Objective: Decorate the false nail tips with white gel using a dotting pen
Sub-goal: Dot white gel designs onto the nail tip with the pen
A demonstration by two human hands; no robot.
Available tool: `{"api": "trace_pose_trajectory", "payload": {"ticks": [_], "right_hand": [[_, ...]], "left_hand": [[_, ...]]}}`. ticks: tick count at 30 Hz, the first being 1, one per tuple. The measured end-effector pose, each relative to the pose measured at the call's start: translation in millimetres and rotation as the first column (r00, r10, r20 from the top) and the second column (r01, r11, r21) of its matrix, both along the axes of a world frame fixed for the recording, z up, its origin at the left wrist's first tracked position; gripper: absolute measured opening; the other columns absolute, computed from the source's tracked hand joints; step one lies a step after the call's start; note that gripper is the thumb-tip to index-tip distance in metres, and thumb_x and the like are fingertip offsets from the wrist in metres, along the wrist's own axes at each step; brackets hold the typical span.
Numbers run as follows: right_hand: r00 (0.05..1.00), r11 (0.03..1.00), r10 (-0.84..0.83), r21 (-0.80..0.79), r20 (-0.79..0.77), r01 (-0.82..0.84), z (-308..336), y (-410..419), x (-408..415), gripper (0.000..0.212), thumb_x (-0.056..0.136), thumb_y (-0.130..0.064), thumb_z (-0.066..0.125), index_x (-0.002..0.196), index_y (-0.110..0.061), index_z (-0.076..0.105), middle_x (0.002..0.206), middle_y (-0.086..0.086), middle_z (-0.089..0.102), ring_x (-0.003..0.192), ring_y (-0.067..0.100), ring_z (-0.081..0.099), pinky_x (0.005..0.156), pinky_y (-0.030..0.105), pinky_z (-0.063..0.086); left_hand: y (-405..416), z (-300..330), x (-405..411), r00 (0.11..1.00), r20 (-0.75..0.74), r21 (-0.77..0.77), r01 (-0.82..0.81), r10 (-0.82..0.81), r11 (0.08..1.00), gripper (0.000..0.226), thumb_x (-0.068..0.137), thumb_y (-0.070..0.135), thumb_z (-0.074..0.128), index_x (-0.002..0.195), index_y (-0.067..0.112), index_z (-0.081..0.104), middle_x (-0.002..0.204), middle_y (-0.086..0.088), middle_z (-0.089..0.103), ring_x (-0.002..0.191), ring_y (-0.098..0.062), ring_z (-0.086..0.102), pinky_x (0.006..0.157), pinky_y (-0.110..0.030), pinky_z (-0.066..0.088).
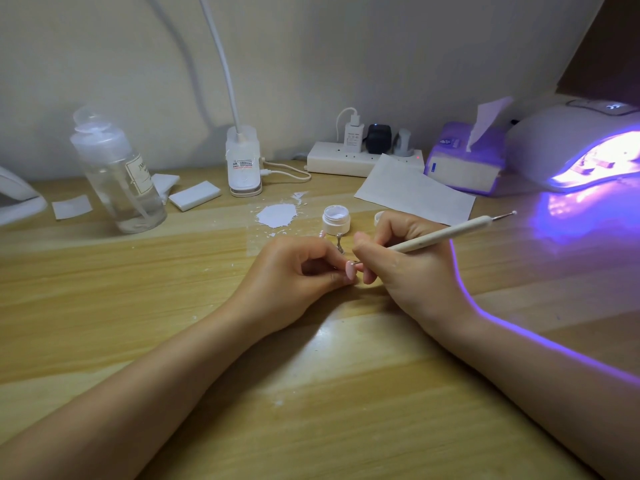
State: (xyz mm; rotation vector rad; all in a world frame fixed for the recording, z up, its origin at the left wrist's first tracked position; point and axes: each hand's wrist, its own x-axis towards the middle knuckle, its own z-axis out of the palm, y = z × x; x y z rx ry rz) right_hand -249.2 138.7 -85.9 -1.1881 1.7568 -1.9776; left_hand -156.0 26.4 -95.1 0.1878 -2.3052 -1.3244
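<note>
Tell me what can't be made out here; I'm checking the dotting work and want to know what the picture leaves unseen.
Head view, the only one:
- White gel dots on the small pink false nail tip: too small to tell.
- How the left hand holds the tip: its own fingers hide it.
- Working end of the cream dotting pen: mostly hidden among the right hand fingers.
- Glowing purple curing lamp: cut off by the right edge.
- Clear plastic bottle label: blurred.

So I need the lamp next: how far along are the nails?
Set up: the gel jar stands open and the curing lamp glows. In hand: the left hand pinches a pink nail tip while the right hand touches the dotting pen to it. Finished tips can't be counted; curing remains.
</note>
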Motion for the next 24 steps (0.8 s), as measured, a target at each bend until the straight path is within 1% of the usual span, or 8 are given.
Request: {"api": "trace_pose_trajectory", "payload": {"ticks": [4,8,11,15,18,22,24], "right_hand": [[1.000,1.000,-0.009,0.001,-0.001,0.009,0.3,-0.1,0.2,0.032,0.080,0.008,0.057,0.051,0.002,0.045,0.035,-0.006,0.050,0.040,0.000,0.050,0.050,0.011,0.043],[1.000,1.000,0.000,-0.004,0.007,0.000,-0.1,-0.3,0.1,0.034,0.081,0.007,0.057,0.051,-0.001,0.044,0.036,-0.005,0.050,0.039,0.002,0.051,0.051,0.015,0.046],[1.000,1.000,-0.001,-0.003,0.004,0.001,-0.4,-0.4,0.0,0.036,0.080,0.008,0.057,0.050,-0.004,0.042,0.035,-0.006,0.050,0.038,0.001,0.049,0.052,0.019,0.046],[1.000,1.000,-0.005,-0.004,0.005,0.005,-0.2,-0.4,0.0,0.031,0.080,0.008,0.056,0.052,0.002,0.044,0.036,-0.006,0.050,0.039,0.000,0.050,0.052,0.018,0.046],[1.000,1.000,-0.010,-0.003,0.000,0.010,0.5,-0.2,0.6,0.031,0.081,0.008,0.057,0.053,0.006,0.045,0.036,-0.005,0.049,0.040,0.001,0.051,0.051,0.016,0.045],[1.000,1.000,-0.026,0.006,-0.016,0.026,1.2,0.0,1.9,0.031,0.080,0.008,0.056,0.052,0.002,0.045,0.035,-0.008,0.050,0.038,0.000,0.047,0.054,0.027,0.048],[0.999,0.999,-0.033,0.005,-0.009,0.033,1.4,-0.7,2.2,0.031,0.080,0.008,0.056,0.052,0.002,0.044,0.035,-0.008,0.050,0.038,0.000,0.048,0.055,0.028,0.049]], "left_hand": [[0.1,0.0,0.4,1.000,-0.002,-0.006,0.001,-0.001,1.000,0.003,0.074,0.006,0.070,0.077,0.008,0.071,0.079,0.000,0.072,0.074,-0.007,0.068,0.072,-0.017,0.053],[-0.3,-0.3,0.0,1.000,-0.001,-0.015,-0.004,0.004,1.000,0.005,0.074,0.006,0.071,0.076,0.011,0.071,0.078,-0.002,0.073,0.073,-0.009,0.068,0.072,-0.020,0.052],[-0.8,-0.7,-0.4,1.000,-0.003,-0.014,-0.004,0.004,1.000,0.004,0.074,0.007,0.071,0.077,0.010,0.071,0.078,0.000,0.072,0.073,-0.007,0.068,0.071,-0.019,0.053],[0.2,-1.1,-0.4,1.000,-0.005,0.016,0.006,-0.006,1.000,0.004,0.074,0.009,0.070,0.078,0.006,0.071,0.076,0.009,0.071,0.073,0.001,0.067,0.070,-0.013,0.051],[0.4,-0.6,-0.3,1.000,-0.004,0.021,0.006,-0.006,1.000,0.003,0.075,0.008,0.070,0.077,0.007,0.071,0.075,0.010,0.071,0.072,0.000,0.067,0.069,-0.012,0.050],[0.9,-0.4,-0.3,1.000,-0.005,0.024,0.004,-0.004,1.000,0.002,0.075,0.007,0.070,0.077,0.005,0.070,0.077,0.005,0.072,0.071,-0.001,0.066,0.069,-0.012,0.050],[0.8,-0.4,-0.3,1.000,-0.006,0.020,0.002,-0.002,1.000,0.004,0.075,0.007,0.070,0.077,0.005,0.070,0.077,0.005,0.071,0.071,0.000,0.066,0.069,-0.012,0.050]]}}
